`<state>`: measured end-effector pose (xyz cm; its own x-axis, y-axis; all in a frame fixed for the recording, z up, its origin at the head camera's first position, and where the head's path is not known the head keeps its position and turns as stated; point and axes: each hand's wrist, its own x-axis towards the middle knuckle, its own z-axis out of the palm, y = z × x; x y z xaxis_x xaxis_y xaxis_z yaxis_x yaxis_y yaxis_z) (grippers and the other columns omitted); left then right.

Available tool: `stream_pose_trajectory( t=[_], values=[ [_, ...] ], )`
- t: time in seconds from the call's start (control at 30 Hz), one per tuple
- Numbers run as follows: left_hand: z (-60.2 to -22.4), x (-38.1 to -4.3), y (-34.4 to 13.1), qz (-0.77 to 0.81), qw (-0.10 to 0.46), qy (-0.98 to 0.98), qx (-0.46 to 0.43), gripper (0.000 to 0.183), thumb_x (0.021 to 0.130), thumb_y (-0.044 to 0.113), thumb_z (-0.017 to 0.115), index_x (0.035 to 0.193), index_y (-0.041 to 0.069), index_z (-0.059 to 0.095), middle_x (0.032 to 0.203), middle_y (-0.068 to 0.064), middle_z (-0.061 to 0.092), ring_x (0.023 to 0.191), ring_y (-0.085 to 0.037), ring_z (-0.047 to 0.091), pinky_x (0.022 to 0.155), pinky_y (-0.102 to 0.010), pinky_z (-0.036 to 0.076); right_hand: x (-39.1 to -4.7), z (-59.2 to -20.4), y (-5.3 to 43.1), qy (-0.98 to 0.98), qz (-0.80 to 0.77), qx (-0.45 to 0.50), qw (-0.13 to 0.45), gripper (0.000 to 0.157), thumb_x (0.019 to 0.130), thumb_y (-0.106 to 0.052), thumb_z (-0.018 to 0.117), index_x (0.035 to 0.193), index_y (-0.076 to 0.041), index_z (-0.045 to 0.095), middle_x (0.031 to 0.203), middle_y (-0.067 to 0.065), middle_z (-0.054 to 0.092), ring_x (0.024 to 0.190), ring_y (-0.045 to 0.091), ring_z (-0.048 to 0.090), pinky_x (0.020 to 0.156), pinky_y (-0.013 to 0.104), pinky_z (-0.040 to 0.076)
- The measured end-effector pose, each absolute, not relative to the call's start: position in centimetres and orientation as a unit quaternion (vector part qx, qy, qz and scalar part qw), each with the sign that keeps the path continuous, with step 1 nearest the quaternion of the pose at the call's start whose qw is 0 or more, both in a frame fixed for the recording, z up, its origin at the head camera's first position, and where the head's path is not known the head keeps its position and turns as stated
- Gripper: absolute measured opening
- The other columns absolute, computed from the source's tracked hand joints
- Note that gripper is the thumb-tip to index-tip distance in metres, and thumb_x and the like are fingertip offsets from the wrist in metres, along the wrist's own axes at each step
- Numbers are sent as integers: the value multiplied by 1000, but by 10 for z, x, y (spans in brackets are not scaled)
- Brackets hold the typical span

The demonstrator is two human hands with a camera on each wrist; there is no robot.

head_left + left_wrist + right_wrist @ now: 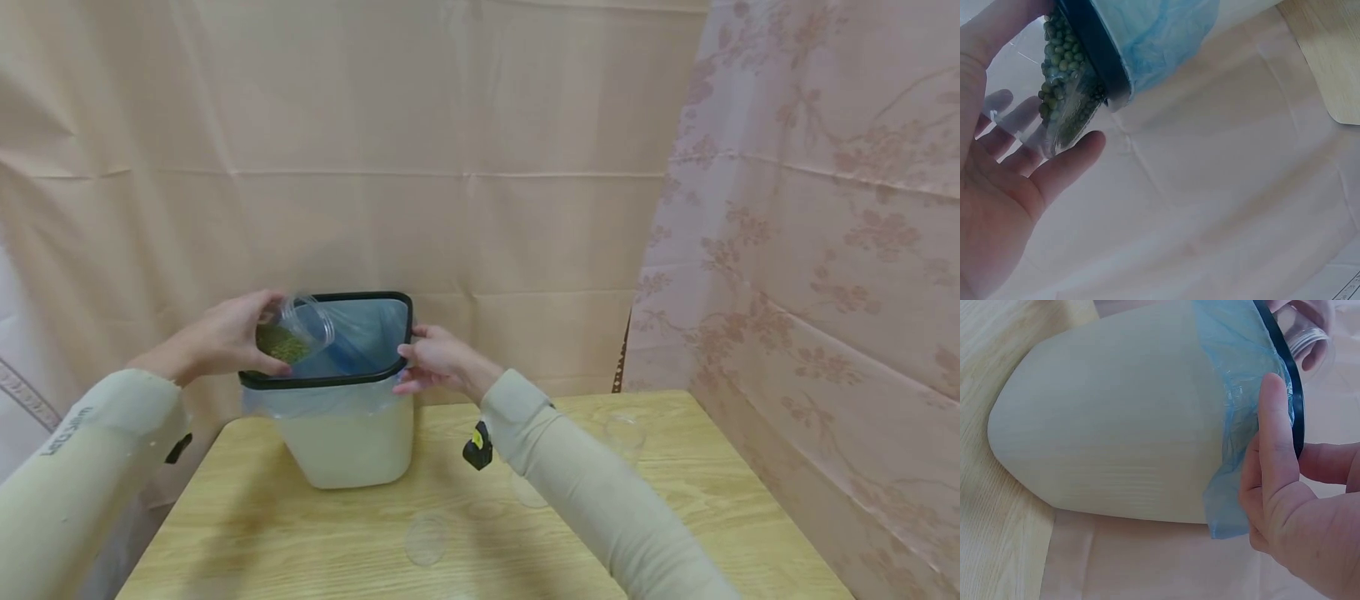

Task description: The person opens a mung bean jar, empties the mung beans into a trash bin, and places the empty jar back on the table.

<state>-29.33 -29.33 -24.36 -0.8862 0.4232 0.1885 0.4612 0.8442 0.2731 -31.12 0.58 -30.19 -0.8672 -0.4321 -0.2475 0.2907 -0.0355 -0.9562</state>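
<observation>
My left hand (225, 335) grips a clear plastic jar (313, 320) partly filled with green beans (1063, 59), which look like mung beans. The jar is tilted, its threaded mouth pointing right over the opening of a cream trash bin (348, 446). A black rim (330, 382) holds a thin blue bag (1238, 381) that lines the bin and hangs over its outside. At the bin's right side, my right hand (442, 362) pinches the rim and bag between thumb and fingers. The bin's bottom is hidden inside.
The bin stands toward the back left of a wooden table (300, 550). A clear round disc (426, 538) lies near the front, and two more clear round pieces lie around the right forearm. Beige cloth (465, 167) hangs behind, patterned cloth (825, 250) on the right.
</observation>
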Motion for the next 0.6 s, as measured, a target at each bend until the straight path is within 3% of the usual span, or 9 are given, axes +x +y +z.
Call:
stream_pose_trajectory(
  t=[0.47,0.6],
  values=[
    [-250,-297,-296,-142,78,-954,-251,98,68,28,96,140,-9,42,125,-28,57,110,-41,57,89,-59,49,-312,-302,6,650,-715,-63,250,63,104,-1,49,161,-7,21,125,26,54,62,20,53,71,39,61],
    [-250,-298,-295,-136,84,-954,-254,98,67,28,96,140,-8,43,125,-28,57,110,-41,57,89,-59,48,-312,-302,6,651,-714,-63,250,64,105,-1,48,161,-7,19,133,30,51,62,20,53,70,38,61]
  ],
)
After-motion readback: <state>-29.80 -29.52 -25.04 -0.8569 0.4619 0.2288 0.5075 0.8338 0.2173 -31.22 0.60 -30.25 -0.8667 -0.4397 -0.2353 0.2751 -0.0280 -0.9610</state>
